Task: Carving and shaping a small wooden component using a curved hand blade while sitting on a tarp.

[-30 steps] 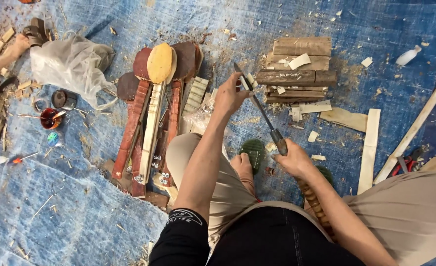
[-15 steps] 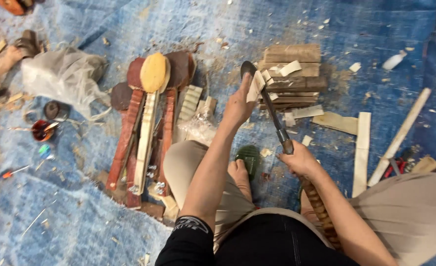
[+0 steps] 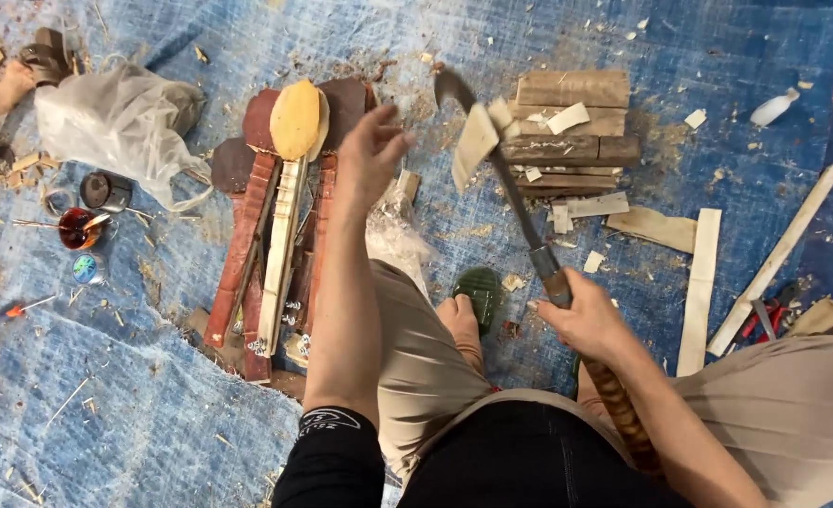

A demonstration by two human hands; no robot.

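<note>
- Since the earlier frames our left hand [image 3: 365,155] has let go of the pale wood piece [image 3: 474,144] and pulled away to the left; half a second ago it was pinching that piece against the blade, and now it hangs open with the fingers spread, over the row of wooden spoon blanks [image 3: 280,216].
- Our right hand [image 3: 581,315] has stayed wrapped tight round the handle of the long hooked blade [image 3: 510,183], low near our knee.
- The blade runs up and away from that grip, tilted to the left, its curved tip reaching above the wood piece.
- The wood piece sits against the blade's upper part, seemingly stuck on the edge, just left of the stack of cut blocks [image 3: 567,127]. Whether it touches the stack we cannot tell.
- From the right grip the piece lies far along the blade, up and to the left; from the open left hand it is just to the right, so the left hand is the nearer one.
- Everything rests on a blue tarp [image 3: 134,404] on the floor, littered with chips; a plastic bag [image 3: 120,122] lies further left, beyond the blanks.
</note>
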